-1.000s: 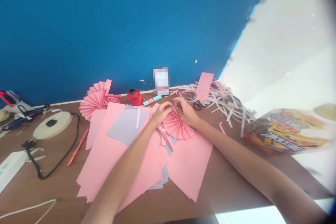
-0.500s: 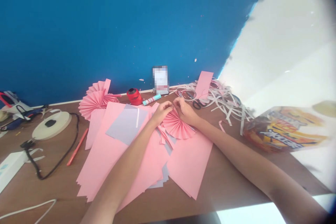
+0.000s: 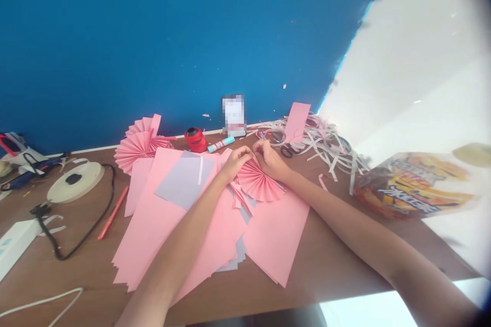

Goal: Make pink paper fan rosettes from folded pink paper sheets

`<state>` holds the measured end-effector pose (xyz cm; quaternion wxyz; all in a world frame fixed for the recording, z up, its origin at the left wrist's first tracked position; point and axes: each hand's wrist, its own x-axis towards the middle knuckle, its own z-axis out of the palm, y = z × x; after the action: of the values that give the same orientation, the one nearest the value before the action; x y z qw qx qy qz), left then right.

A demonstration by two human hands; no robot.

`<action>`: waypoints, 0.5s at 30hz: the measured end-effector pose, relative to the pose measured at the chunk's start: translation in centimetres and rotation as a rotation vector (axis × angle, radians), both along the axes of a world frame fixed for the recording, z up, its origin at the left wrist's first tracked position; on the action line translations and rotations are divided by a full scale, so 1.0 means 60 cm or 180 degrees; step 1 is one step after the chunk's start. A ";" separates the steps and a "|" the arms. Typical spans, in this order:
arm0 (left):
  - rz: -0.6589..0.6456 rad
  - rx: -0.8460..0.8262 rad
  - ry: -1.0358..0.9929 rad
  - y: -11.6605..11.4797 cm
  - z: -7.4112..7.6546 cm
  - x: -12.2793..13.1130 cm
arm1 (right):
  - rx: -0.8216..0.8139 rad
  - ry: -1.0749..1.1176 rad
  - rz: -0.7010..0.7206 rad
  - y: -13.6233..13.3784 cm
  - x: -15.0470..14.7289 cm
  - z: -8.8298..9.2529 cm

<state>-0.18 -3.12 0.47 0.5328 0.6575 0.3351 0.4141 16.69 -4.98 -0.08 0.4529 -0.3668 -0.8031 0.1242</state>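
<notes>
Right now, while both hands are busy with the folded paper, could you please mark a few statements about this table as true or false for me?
1. The left hand and the right hand are both at the pleated pink fan. True.
2. The red pen lies to the right of the fan. False: the red pen lies to its left, beyond the pink sheets.
3. A white strip lies on the grayish-lilac sheet. True.
4. The right hand holds the scissors. False: the scissors lie on the table, next to the pile of paper strips.
5. The wall behind the table is blue. True.
</notes>
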 end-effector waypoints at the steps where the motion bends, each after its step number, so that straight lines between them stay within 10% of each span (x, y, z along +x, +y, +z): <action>1: 0.0012 -0.0007 0.0012 0.000 0.000 0.000 | -0.0013 0.0004 0.0004 -0.001 0.000 0.001; 15: -0.0005 0.0052 0.0252 -0.003 0.004 -0.002 | -0.0247 0.0036 0.0325 -0.002 0.003 0.000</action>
<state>-0.28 -3.29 0.73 0.5141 0.6780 0.3520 0.3900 16.84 -5.08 -0.08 0.4359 -0.3419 -0.8128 0.1802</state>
